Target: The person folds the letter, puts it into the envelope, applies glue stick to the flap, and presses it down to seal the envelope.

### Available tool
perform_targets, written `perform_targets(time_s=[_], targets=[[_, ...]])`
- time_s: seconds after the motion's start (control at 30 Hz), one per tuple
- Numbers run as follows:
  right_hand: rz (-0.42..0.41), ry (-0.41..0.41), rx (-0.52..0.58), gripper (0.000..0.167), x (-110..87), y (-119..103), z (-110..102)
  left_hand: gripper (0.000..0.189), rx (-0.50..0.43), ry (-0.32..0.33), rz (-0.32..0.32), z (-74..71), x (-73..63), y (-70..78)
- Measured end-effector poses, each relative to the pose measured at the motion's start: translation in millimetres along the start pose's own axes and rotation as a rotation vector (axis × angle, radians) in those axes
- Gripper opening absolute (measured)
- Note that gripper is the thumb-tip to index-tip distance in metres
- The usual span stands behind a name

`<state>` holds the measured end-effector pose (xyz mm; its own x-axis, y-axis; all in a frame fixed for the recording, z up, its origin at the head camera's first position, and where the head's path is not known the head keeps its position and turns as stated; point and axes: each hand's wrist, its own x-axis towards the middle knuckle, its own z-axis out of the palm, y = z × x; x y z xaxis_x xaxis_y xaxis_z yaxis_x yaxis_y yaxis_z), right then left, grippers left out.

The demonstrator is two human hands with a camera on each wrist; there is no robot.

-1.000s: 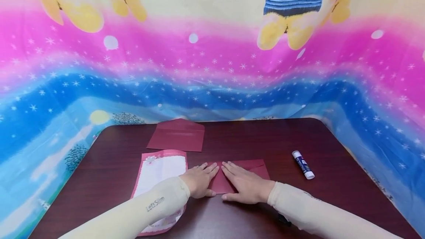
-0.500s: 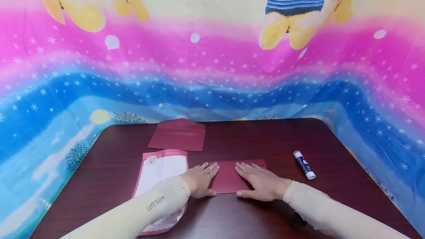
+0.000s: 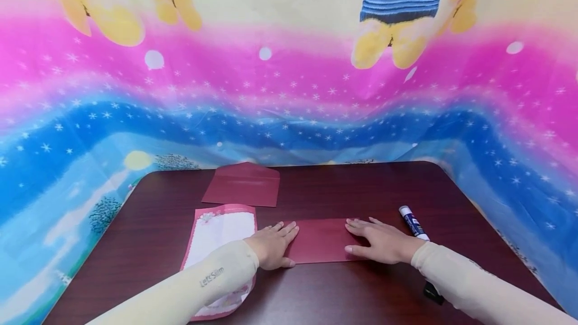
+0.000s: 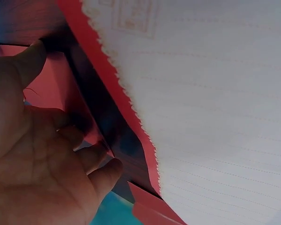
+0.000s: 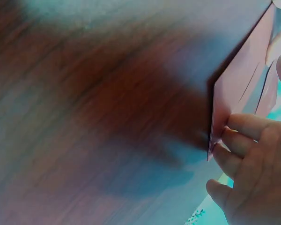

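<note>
A dark red paper envelope (image 3: pixel 320 241) lies flat on the table in the head view, between the two hands. The left hand (image 3: pixel 272 246) rests on its left end with fingers spread and straight. At the right end, the right hand (image 3: pixel 384 240) touches it with extended fingertips, the thumb near the front edge. In the right wrist view, the right fingers (image 5: pixel 246 124) lie on the envelope's end (image 5: pixel 225 110). The left wrist view shows the left hand (image 4: pixel 42 154) over the red paper (image 4: pixel 51 84). Neither hand grips anything.
A white letter sheet with a red border (image 3: pixel 219 229) lies under the left forearm. Behind it is a second red envelope (image 3: pixel 241 189) with its flap up. A glue stick (image 3: pixel 412 220) lies beyond the right wrist. A small black object (image 3: pixel 432 292) shows under the right sleeve.
The right hand has slid rightward along the envelope, from beside the left hand to the right end. More of the envelope's middle shows. The left hand has stayed in place.
</note>
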<state>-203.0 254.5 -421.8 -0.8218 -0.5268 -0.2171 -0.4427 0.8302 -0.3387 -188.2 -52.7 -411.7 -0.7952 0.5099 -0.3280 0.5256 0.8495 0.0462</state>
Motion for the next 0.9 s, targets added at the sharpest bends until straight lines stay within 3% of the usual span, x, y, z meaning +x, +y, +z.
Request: perform_targets(time_s=[0.37, 0.73, 0.9], targets=[[0.026, 0.044, -0.038, 0.074, 0.9, 4.4, -3.2, 0.08, 0.024, 0.003, 0.001, 0.8, 2.2, 1.0], [0.017, 0.011, -0.055, 0.074, 1.1, 0.8, -3.6, 0.08, -0.025, 0.026, -0.039, 1.5, 2.0, -0.4], [0.0, 0.021, -0.094, 0.074, 0.5, 1.7, -4.6, 0.081, 0.005, 0.07, -0.007, 0.4, 5.9, -1.3]])
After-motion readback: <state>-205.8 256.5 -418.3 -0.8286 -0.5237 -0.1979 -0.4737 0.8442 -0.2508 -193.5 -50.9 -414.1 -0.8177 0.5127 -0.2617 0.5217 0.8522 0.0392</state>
